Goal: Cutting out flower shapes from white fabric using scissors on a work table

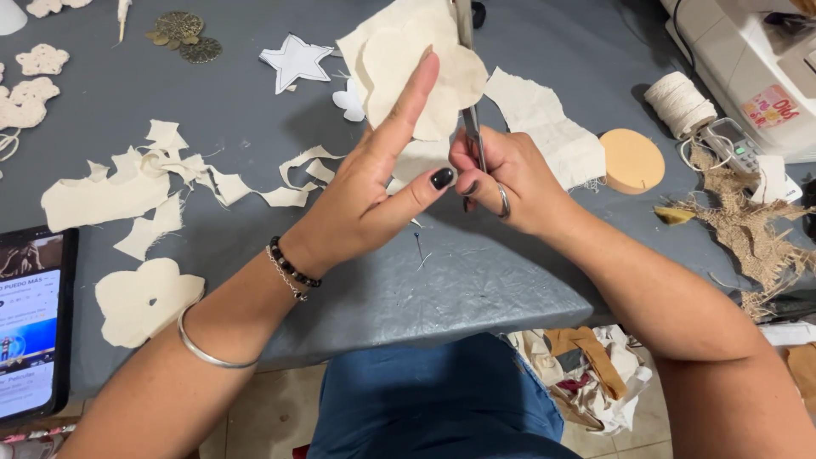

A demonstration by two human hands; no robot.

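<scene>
In the upper middle of the frame, the left hand [374, 183] held up a piece of cream cloth [408, 64], its fingers closed on the lower edge with the forefinger stretched flat across the face. The cloth was pale, unbleached and matte, with rounded, lobed edges already cut along its right side and a looser, uncut flap at the top. The right hand [510, 174], just right of the left, was clamped around the handles of a pair of metal scissors [467, 76], whose blades ran upward along the cloth's right edge. Below both lay the grey table [255, 102]. Cream offcuts [127, 191] were strewn at left, and a flower-shaped cream cutout [144, 297] lay at lower left. A paper star [296, 61] lay above, and a spool of twine [678, 102] sat at upper right.
</scene>
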